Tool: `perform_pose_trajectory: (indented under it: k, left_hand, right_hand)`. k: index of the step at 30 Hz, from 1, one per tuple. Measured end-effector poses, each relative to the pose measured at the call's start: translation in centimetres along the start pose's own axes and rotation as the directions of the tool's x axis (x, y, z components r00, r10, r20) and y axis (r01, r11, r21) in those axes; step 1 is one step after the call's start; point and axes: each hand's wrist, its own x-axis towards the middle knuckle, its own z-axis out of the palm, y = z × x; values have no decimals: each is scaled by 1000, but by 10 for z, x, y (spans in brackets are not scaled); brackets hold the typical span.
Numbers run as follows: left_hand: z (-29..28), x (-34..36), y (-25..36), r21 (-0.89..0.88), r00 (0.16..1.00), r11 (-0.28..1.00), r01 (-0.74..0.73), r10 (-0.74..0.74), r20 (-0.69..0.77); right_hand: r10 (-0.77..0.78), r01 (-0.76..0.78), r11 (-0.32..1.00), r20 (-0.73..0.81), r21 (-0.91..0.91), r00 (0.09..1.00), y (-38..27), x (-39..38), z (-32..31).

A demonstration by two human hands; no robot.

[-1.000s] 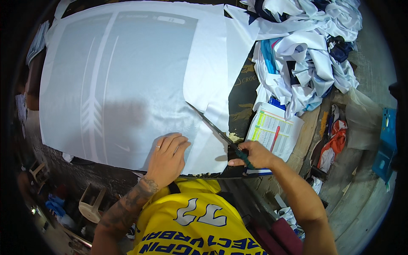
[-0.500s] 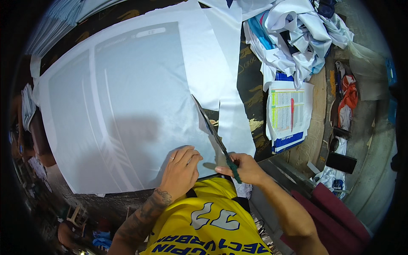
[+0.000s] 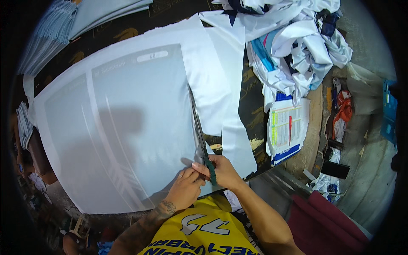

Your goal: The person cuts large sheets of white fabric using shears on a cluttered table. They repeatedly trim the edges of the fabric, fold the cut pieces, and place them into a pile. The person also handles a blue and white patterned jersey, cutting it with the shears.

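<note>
A large pale grey printed fabric panel (image 3: 157, 127) with white borders and stripes lies flat on the table. My right hand (image 3: 226, 172) grips long dark scissors (image 3: 196, 119) by their green-wrapped handles. The blades look nearly closed and point away from me, along the panel's right edge. Beside them lies a white margin strip (image 3: 206, 68), separated from the panel along its lower part. My left hand (image 3: 185, 185) is at the panel's near edge, touching or almost touching the right thumb. Its fingers are bent together on the fabric; their tips are partly hidden.
A heap of white and blue cloth (image 3: 297, 46) lies at the far right, above a printed sheet (image 3: 289, 123) with a red pen (image 3: 290, 129) on it. Folded fabric stacks (image 3: 46, 38) stand at the far left. Dark patterned covering (image 3: 254, 102) shows beneath. A black phone-like object (image 3: 335, 169) lies further right.
The scissors and my right hand have moved left, with the blades now straighter along the panel edge. My left hand has shifted toward the handles. The whole view has tilted slightly.
</note>
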Motion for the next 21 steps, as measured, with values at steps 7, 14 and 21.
perform_pose_trajectory:
  k: [7,14,21]
  left_hand:
    - [-8,4,-3,-90,996,992,-89,87,-34]
    - [-8,2,-9,-117,995,989,-93,87,-56]
    - [-34,27,17,-97,973,995,35,-56,-225]
  right_hand:
    - [-4,3,999,-33,-32,999,-43,34,-4]
    - [-39,39,999,-56,7,998,-97,62,-12]
    - [-124,123,992,-43,-11,991,-125,92,-23]
